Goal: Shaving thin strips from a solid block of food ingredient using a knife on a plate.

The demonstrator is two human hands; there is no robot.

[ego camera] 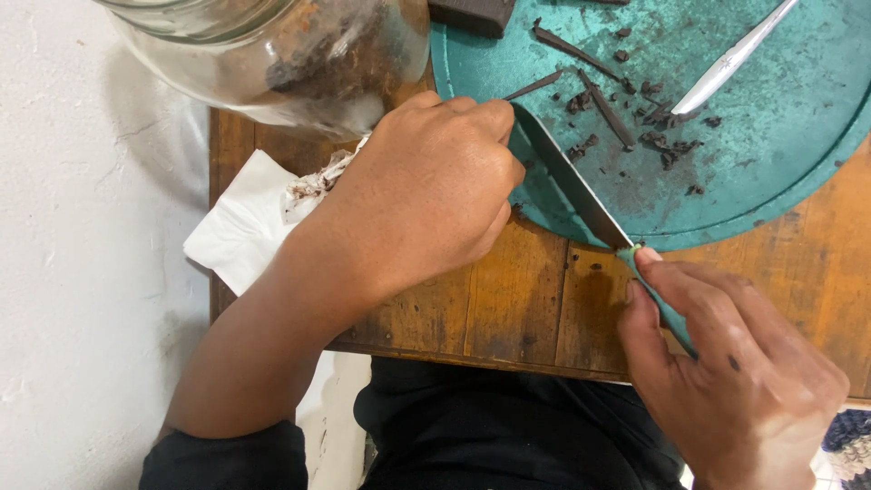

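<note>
At the lower right of the view, about four o'clock, the right hand (726,363) closes its fingers (667,277) around the green handle of a knife (572,186), thumb and forefinger pinching it just behind the blade. From there the blade runs up toward ten o'clock, lying flat across the edge of a round teal cutting board (780,136). The left hand (417,195) sits at the centre, curled into a loose fist over the blade's tip; its fingers are folded under, and whether they pinch anything cannot be told. Dark strips and crumbs of chocolate (626,118) lie scattered on the board toward one o'clock, near a silver butter knife (735,56) resting at an angle. A clear glass jar (263,54) holding dark bits lies tilted at eleven o'clock, above a smeared white paper napkin (245,222). Everything rests on a worn wooden desk (508,299), beside a white wall at nine o'clock.
</note>
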